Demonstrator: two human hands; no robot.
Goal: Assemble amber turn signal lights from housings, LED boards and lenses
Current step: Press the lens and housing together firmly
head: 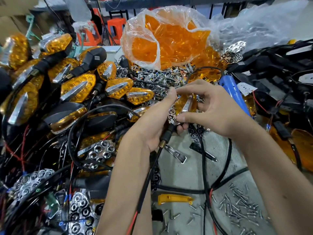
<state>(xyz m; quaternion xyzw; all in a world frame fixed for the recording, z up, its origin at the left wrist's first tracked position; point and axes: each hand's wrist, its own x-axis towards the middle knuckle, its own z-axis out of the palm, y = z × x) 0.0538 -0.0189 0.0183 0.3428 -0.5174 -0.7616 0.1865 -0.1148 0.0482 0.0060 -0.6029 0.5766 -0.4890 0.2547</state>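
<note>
Amber lens (pixel 182 101) with its chrome trim sits between both my hands, just above the chrome honeycomb reflector (pixel 172 116) of the light I am building; my left hand (pixel 152 122) curls round the black stem and housing from below, thumb reaching up to the lens edge, and my right hand (pixel 208 109) pinches the lens from the far side, thumb pressing low on the reflector; both grips are closed on the part, though my fingers hide how far the lens is seated, so I cannot tell whether it has clicked home.

I judge the main risk to be a crooked seat; if I press with one corner high, the lens could bind or a clip could snap. The black lead (pixel 149 180) hangs from the stem down past my wrist and crosses other cables; a tug on it could twist the housing in my grip. Loose screws (pixel 237 206) lie scattered on the bench near my right forearm, and a sweep of the arm could scatter them further. The heap of finished lights (pixel 77 87) to my left is stacked high and close; a nudge could slide one into my work. The bag of lenses (pixel 169 41) stands behind, well apart.
</note>
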